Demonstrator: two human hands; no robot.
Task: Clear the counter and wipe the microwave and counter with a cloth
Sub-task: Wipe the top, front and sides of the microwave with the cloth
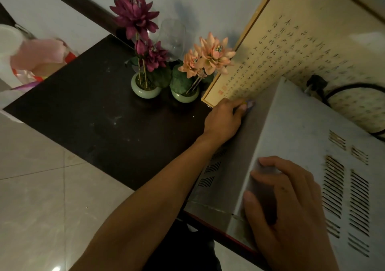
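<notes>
Wiping of microwave [302,137] side panel, at 4 o'clock; left hand [223,122] pinches cloth [251,104], at its 1 o'clock, against panel; right hand [291,204], fingers spread on top, steadies; long, even strokes advisable.

2 flower pots [145,89] stand on the worktop [83,114], left of the microwave [302,145], with a glass [173,39] behind them.

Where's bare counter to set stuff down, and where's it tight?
Free: the counter front and left, bordered by its edges, the two flower pots and the microwave side. Crowded: the back, with pots, wine glass and framed calligraphy. The left hand with the cloth fills the gap at the microwave's rear corner; the right hand rests on its top.
</notes>
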